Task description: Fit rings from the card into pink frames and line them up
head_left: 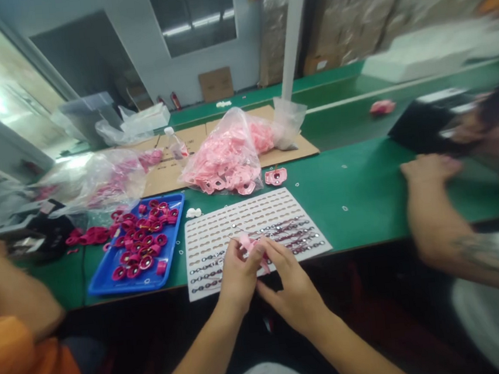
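Note:
My left hand (237, 270) and my right hand (287, 280) meet over the near edge of a white perforated sheet (218, 231) that carries rows of small metal rings. Both pinch one small pink plastic part (250, 244) between their fingertips. A blue tray (108, 280) of dark pink round parts (142, 244) lies just left of the sheet. Behind the sheet a clear bag of pale pink parts (228, 153) rests on cardboard, with one loose pink part (275, 176) beside it.
A person in an orange sleeve (10, 357) sits at my left, and another person's forearm (433, 216) rests on the green table (364, 182) at my right. More bags (94, 181), a small bottle (173, 142) and stacked cartons stand further back.

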`<state>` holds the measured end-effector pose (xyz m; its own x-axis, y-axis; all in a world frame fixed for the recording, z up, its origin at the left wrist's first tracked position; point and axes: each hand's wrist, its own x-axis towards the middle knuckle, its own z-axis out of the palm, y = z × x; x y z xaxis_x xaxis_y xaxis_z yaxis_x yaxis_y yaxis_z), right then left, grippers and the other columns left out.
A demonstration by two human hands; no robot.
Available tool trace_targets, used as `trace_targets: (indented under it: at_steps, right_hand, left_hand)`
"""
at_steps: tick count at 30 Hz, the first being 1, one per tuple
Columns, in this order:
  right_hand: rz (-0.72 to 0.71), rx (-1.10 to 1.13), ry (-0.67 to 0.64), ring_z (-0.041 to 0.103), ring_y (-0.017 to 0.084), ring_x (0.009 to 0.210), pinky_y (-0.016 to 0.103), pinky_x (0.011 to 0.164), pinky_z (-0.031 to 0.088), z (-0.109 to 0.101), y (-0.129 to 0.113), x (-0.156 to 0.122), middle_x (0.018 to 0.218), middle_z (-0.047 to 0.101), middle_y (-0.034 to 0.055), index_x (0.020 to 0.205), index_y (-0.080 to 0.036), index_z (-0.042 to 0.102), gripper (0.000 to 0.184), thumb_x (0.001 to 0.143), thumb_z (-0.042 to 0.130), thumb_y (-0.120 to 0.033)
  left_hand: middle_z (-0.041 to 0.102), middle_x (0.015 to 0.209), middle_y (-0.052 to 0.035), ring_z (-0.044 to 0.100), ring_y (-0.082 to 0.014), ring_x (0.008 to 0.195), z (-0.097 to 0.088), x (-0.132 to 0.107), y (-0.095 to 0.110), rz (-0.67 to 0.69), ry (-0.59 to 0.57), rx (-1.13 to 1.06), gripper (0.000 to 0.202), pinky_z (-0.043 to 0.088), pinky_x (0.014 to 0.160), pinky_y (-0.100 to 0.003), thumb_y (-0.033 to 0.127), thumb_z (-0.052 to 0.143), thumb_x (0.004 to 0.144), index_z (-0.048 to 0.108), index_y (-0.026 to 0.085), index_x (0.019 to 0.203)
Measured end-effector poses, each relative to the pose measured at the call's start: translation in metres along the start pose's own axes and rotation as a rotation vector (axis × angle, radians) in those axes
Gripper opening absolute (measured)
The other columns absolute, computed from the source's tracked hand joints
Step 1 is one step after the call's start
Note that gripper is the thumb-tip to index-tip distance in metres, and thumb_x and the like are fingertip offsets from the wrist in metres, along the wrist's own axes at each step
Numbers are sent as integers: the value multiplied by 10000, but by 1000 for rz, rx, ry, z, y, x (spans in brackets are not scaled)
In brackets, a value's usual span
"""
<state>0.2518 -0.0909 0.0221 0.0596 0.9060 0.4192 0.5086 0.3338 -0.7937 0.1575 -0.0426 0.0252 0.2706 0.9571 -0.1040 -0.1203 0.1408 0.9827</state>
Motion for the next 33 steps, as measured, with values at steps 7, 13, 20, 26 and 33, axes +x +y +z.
trace_targets:
  at_steps: [7,13,20,26,33]
  right_hand:
    - [381,-200,224,472,200,933,330,776,382,-48,73,37,1067,482,89,1131,-170,413,369,774,383,-259]
    - [562,-392,243,519,203,662,309,560,329,-112,147,92,733,557,211,866,8,570,338,721,431,-265]
    - [249,-569,181,319,273,1031,395,806,218,-45,99,102,1118,382,193,1080,-75,449,429,714,478,-297]
    - [1,-496,-181,430,192,855,322,774,304,60,63,91,844,527,61,847,-195,555,186,757,431,-300]
    - [-21,-486,-231,418,197,866,331,765,308,69,52,104,807,534,60,721,-175,546,136,753,438,-251]
  left_hand:
    - [416,1166,-107,454,-213,1018,5,-4,-8,-15,-141,-3,474,395,825,-370,306,537,678,344,240,1106]
    - [552,981,-73,511,-209,924,-33,-23,-1,76,-54,196,354,374,844,-407,283,528,677,451,263,1022]
    - [578,868,-26,526,-194,802,-75,-28,-8,93,258,360,213,410,758,-359,296,469,708,525,270,912]
    - [574,860,-25,514,-203,788,-90,-30,-11,84,275,354,215,421,704,-336,300,474,698,534,271,903]
    - [580,838,-23,522,-179,693,-104,-16,-9,122,278,380,206,433,629,-312,313,479,693,555,263,878]
